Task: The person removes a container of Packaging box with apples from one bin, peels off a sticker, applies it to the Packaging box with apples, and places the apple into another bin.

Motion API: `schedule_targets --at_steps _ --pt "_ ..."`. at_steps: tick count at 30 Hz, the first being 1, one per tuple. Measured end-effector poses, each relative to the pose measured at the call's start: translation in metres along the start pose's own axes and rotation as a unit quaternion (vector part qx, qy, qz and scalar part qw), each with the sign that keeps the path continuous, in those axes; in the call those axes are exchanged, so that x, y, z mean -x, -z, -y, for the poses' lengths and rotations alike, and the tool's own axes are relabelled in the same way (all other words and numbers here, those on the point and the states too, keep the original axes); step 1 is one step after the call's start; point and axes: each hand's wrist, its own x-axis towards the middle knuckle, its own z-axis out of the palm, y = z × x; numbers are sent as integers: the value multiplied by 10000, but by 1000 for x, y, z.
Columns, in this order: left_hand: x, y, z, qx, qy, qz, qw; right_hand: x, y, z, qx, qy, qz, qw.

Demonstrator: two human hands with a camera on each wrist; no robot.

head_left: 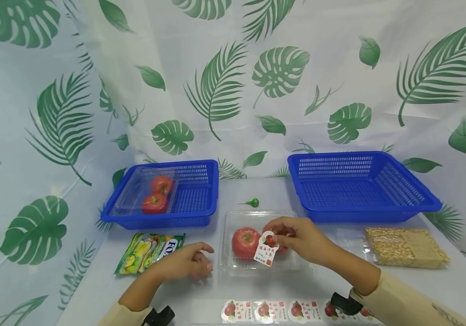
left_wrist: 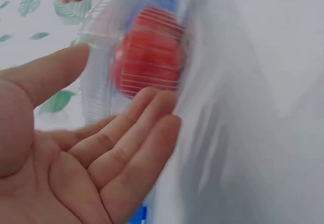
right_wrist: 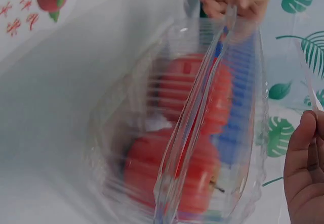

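A clear plastic clamshell box (head_left: 226,267) with two red apples (head_left: 244,242) inside stands on the table in front of me. Above it, my right hand (head_left: 298,233) pinches a white apple sticker (head_left: 266,249) between thumb and fingers; in the right wrist view the sticker (right_wrist: 309,80) appears edge-on. My left hand (head_left: 184,262) is left of the box, apart from it, fingers relaxed and holding nothing. In the left wrist view the open palm (left_wrist: 111,158) faces the box and its apples (left_wrist: 149,57). The box lid is closed over the apples.
A strip of apple stickers (head_left: 271,311) lies at the front edge. A blue basket (head_left: 192,217) at left holds another box of apples; another blue basket (head_left: 363,213) stands right. Around them are a green food packet (head_left: 147,251), a bag of grains (head_left: 406,246) and a green-topped pin (head_left: 254,202).
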Motion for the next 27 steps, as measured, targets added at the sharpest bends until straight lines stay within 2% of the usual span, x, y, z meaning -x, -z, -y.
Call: schedule_targets --at_steps 2,4,9,13,18,27 --pt "-5 3 2 694 25 -149 9975 -3 1 -1 38 -59 52 10000" --pt "-10 4 2 1159 8 -307 9928 -5 2 -2 88 -96 61 9999" --pt "-26 -1 1 1738 7 -626 9828 -11 7 -6 59 -313 -37 9995" --pt "-37 -6 1 1924 75 -743 9785 -18 8 -8 -79 -420 -79 9991" --pt "-46 -10 0 1948 88 -710 9782 -25 9 -13 -248 -572 -90 9980" --pt "-50 -17 -4 2117 33 -767 9743 -37 8 -22 -507 -1006 73 9936"
